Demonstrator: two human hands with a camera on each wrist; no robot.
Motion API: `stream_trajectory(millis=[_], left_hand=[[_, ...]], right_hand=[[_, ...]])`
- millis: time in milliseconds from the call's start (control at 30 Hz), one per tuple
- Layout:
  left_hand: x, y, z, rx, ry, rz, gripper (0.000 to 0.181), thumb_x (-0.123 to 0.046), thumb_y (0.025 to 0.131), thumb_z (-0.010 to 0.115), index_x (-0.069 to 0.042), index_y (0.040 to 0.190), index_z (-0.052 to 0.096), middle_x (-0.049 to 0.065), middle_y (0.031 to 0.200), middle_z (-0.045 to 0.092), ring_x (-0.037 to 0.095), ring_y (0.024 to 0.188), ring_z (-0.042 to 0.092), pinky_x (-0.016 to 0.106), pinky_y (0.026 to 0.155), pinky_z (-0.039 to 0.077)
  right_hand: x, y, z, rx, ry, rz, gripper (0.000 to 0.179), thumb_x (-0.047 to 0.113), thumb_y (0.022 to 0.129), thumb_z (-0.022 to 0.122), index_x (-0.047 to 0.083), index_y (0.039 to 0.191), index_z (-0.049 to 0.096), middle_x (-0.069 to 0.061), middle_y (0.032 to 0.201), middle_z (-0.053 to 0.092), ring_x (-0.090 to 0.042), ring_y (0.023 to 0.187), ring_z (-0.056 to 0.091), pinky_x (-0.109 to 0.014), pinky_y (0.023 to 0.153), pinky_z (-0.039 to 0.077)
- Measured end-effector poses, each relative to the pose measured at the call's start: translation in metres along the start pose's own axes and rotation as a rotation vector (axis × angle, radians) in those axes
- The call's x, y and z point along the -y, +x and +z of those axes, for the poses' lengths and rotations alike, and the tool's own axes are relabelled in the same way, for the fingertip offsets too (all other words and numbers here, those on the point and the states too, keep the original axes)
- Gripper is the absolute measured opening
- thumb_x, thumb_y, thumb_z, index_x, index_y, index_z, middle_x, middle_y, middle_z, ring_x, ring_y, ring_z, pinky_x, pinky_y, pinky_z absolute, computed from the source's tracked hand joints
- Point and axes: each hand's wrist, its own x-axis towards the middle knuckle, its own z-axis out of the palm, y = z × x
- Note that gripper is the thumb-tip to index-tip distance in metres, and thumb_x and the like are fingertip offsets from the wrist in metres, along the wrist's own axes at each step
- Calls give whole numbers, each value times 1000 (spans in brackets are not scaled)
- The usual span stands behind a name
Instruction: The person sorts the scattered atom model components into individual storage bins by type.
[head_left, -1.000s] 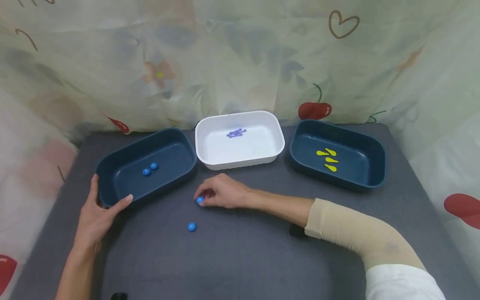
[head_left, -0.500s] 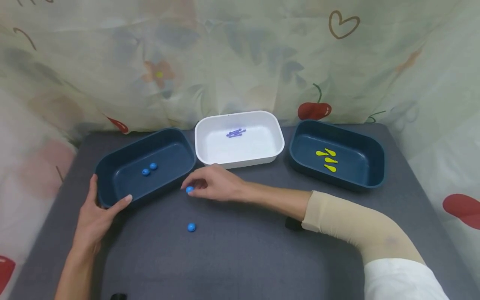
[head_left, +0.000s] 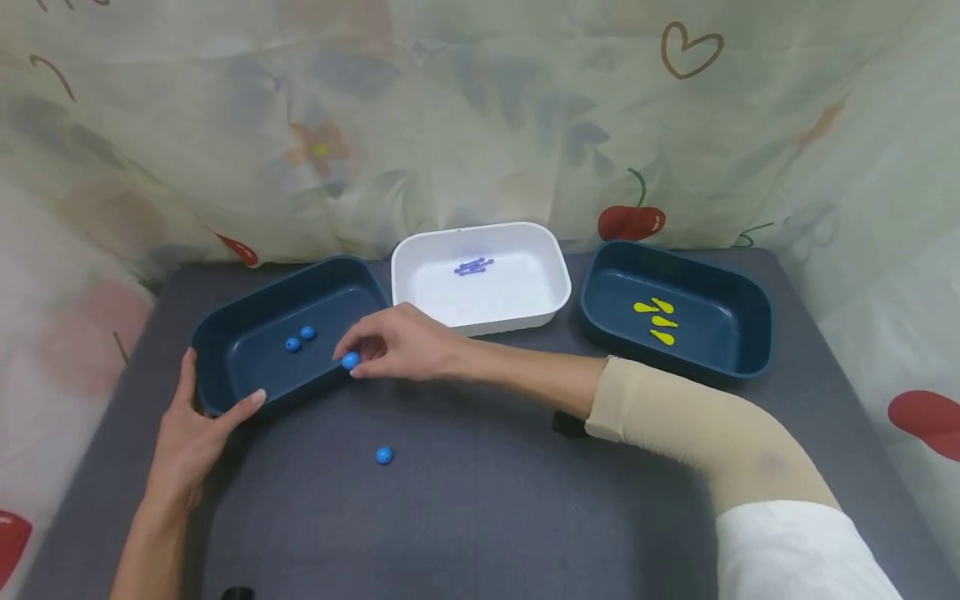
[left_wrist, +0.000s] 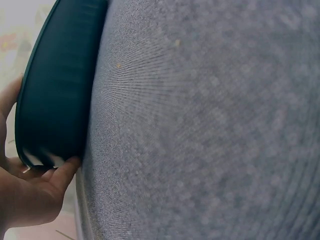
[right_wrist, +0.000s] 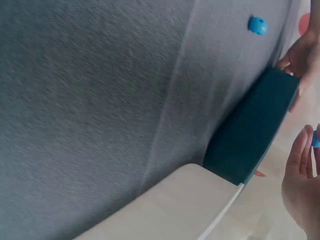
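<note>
Between thumb and fingertips my right hand (head_left: 408, 342) pinches a blue bead (head_left: 351, 361), over the near rim of the left dark blue tray (head_left: 288, 392). The right wrist view also shows the pinched bead (right_wrist: 316, 139), partly cut off by the frame edge. Two blue beads (head_left: 293, 343) lie inside that tray. My left hand (head_left: 191, 437) grips the tray's near left corner, thumb along the front side and fingers around the end; the left wrist view shows the fingers against the tray wall (left_wrist: 60, 90). Another blue bead (head_left: 384, 455) lies on the grey cloth in front.
A white tray (head_left: 480, 312) with several small purple sticks (head_left: 474, 267) stands at the back middle. To its right is a second dark blue tray (head_left: 720, 333) holding several yellow teardrop-shaped pieces (head_left: 663, 321). A patterned curtain (head_left: 480, 125) hangs behind the table.
My right hand has lifted the pinched bead and carried it left and away from me, from the cloth to the left tray's rim. My left hand has stayed in place.
</note>
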Motion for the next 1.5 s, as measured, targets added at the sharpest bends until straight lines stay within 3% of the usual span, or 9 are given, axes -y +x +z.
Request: stream_trajectory(millis=[533, 733, 933, 1233, 1500], left_hand=[[-3, -1, 1, -9, 9, -16, 111, -46, 89, 72, -35, 154, -18, 12, 164, -7, 43, 148, 7, 64, 113, 14], [-2, -1, -1, 8, -3, -7, 112, -45, 89, 72, -35, 154, -19, 14, 164, -6, 43, 148, 8, 63, 113, 15], [-2, 0, -2, 11, -5, -6, 112, -47, 89, 71, -35, 153, -20, 14, 164, -6, 43, 148, 8, 64, 113, 16], [1, -2, -3, 22, -22, -7, 110, -47, 90, 71, -40, 152, -19, 10, 164, -6, 40, 148, 9, 61, 113, 18], [-2, 0, -3, 27, -17, 12, 110, -45, 90, 71, -40, 152, -20, 11, 164, -5, 40, 148, 12, 61, 112, 20]], right_hand=[[4, 42, -8, -45, -42, -56, 26, 19, 95, 69, 12, 120, 71, 6, 108, 70, 1, 87, 62, -11, 83, 47], [-4, 59, -11, -91, -64, 6, 24, 21, 95, 69, 14, 118, 72, 8, 103, 71, 1, 87, 63, -10, 82, 46], [-12, 77, -11, -98, -52, 81, 27, 26, 95, 70, 16, 120, 72, 7, 111, 71, 0, 93, 63, -11, 83, 46], [-24, 95, 10, -125, -44, 110, 26, 24, 95, 70, 12, 118, 72, 8, 101, 71, 0, 88, 62, -11, 79, 46], [-31, 105, 27, -197, 11, 206, 22, 24, 93, 72, 17, 114, 74, 11, 100, 71, 1, 86, 61, -12, 75, 45]])
